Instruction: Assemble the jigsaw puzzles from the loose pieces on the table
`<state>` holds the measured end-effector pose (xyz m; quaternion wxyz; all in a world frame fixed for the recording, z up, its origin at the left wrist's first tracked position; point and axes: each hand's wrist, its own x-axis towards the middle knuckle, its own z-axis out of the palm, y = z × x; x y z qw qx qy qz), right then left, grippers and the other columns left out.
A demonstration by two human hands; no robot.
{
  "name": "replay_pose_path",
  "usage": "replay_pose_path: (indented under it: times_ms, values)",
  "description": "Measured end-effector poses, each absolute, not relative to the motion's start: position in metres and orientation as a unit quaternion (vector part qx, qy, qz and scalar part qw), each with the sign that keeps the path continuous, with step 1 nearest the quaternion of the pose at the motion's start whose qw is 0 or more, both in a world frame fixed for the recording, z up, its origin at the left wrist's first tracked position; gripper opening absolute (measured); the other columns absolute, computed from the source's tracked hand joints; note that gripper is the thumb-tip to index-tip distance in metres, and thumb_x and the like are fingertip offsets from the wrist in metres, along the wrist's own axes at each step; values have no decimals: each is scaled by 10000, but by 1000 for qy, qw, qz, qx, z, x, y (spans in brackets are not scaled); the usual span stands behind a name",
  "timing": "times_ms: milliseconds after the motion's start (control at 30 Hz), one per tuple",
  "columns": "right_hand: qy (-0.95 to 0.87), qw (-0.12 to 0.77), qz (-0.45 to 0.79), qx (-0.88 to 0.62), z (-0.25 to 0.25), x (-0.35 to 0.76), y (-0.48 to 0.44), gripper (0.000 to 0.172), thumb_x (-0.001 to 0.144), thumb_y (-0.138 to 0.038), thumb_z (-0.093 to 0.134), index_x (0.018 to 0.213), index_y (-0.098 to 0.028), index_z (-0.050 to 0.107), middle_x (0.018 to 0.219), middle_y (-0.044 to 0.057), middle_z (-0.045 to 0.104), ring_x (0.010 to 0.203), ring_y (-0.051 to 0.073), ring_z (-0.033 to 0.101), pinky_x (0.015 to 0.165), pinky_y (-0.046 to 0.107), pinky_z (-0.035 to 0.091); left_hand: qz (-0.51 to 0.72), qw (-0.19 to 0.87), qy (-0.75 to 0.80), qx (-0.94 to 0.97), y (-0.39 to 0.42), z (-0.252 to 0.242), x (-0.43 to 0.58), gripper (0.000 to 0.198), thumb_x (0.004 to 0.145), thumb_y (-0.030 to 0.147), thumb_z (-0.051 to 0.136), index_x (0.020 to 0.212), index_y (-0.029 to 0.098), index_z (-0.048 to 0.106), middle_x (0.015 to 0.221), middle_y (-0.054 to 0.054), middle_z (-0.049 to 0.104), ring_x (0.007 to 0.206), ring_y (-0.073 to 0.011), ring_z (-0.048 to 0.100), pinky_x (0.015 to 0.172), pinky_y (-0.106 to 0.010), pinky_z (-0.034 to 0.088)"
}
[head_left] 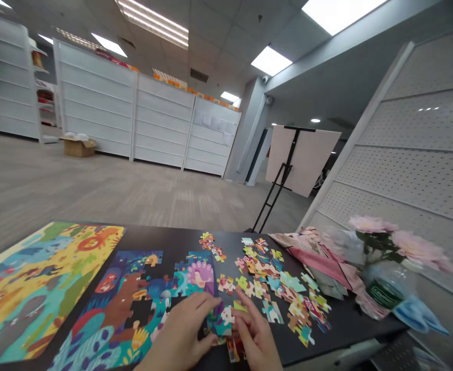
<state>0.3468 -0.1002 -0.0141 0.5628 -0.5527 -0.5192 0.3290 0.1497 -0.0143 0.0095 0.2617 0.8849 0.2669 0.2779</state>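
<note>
Left hand [180,330] and right hand [255,330] curl over jigsaw pieces [221,320].

pink flowers [415,245], plastic btl [384,288], easel [303,159]

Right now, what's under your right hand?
The right hand lies over loose jigsaw puzzle pieces, which show at its lower edge; whatever is directly beneath the palm is covered.
</note>
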Motion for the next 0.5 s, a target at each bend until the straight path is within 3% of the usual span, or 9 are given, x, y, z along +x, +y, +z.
replay_pose_path:
  times_ms: [100,233,400,500]
  values:
    - [-536,554,308,-558,-13,352,-101,604,936,-630,551,1409,-255,579,1045,116,762,860,241,738,795,339,606,295,249,263,884,-14,7,150,688,739,91,735,1349,342,538,1331,-14,646,1224,-274,600,1047,-407,509]
    - [-552,578,266,-539,-16,357,-98,546,916,-577,626,1339,-233,641,1020,131,754,836,230,742,754,306,612,298,252,276,878,-16,13,146,657,744,113,733,1337,328,548,1306,-21,658,1205,-276,609,1032,-402,514]
    - [-605,527,211,-558,-11,362,-96,278,886,-485,696,1015,-264,805,975,119,795,852,257,768,770,289,633,279,279,289,872,-21,24,144,620,734,119,737,1303,307,580,1252,-22,677,1160,-266,630,1006,-382,519]
    - [-611,517,172,-574,-2,362,-98,245,871,-478,713,953,-277,827,939,95,811,845,258,780,779,270,636,273,285,288,873,-20,26,145,608,740,144,750,1300,309,581,1250,-23,676,1150,-263,636,1005,-378,518]
